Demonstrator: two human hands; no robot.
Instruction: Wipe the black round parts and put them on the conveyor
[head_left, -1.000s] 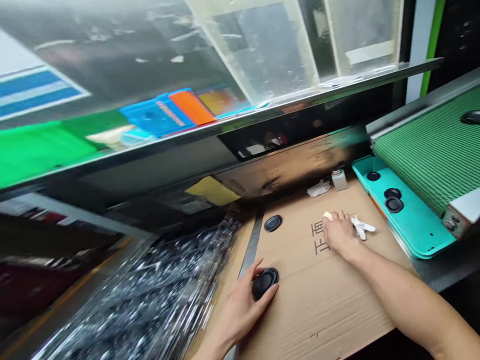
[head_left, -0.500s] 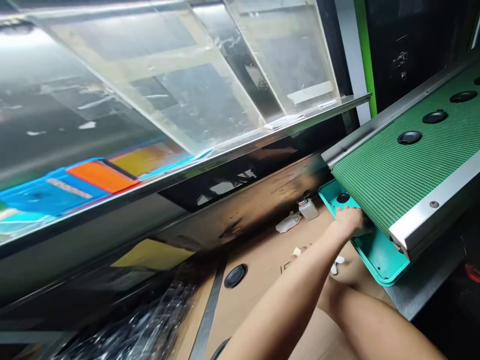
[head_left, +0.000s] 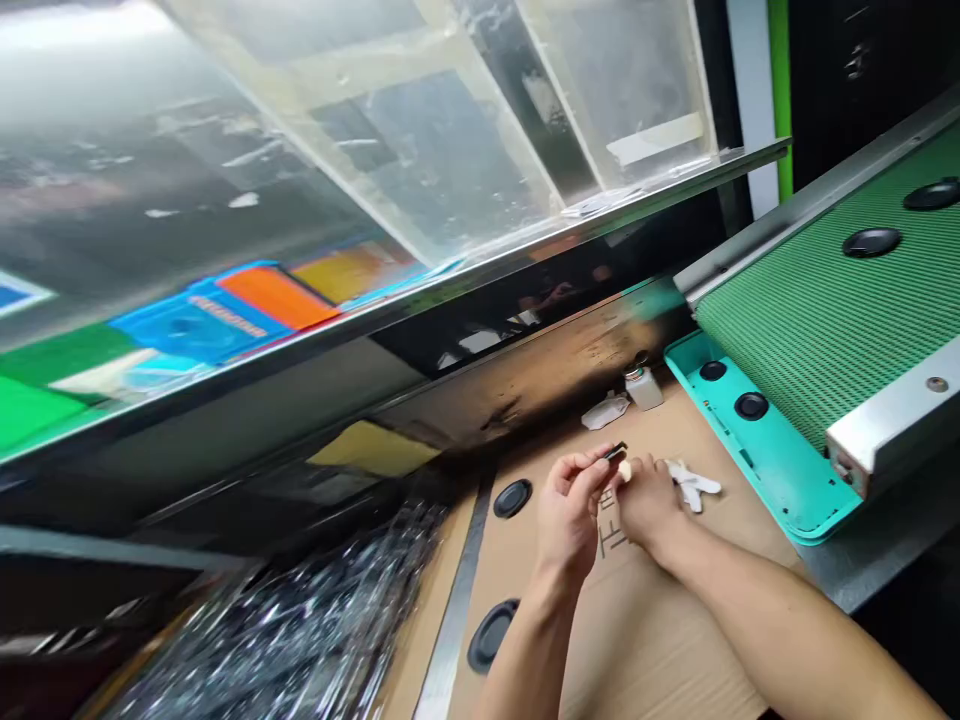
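My left hand (head_left: pixel 570 515) pinches a small dark piece (head_left: pixel 616 453) between thumb and fingertips, close to my right hand (head_left: pixel 649 505). That hand holds a small cream pad (head_left: pixel 625 470) at its fingertips. Both hands are above a cardboard sheet (head_left: pixel 637 645) printed with dark characters. Two round black rubber discs lie on it, one (head_left: pixel 512 498) above my left hand and another (head_left: pixel 491 635) below it. A crumpled white glove (head_left: pixel 691 485) lies just right of my right hand.
A teal tray (head_left: pixel 757 445) holds two black discs, and a green mesh conveyor belt (head_left: pixel 817 320) carries more. A small pump bottle (head_left: pixel 643 388) and white cloth (head_left: pixel 604 411) stand behind the hands. Shiny plastic wrap (head_left: pixel 285 630) lies left of the cardboard, beneath a glass-fronted shelf (head_left: pixel 420 290).
My left hand has left the teal tray and come back over the cardboard, no longer holding the black disc it gripped earlier. It now pinches a small dark piece. The view has swung right.
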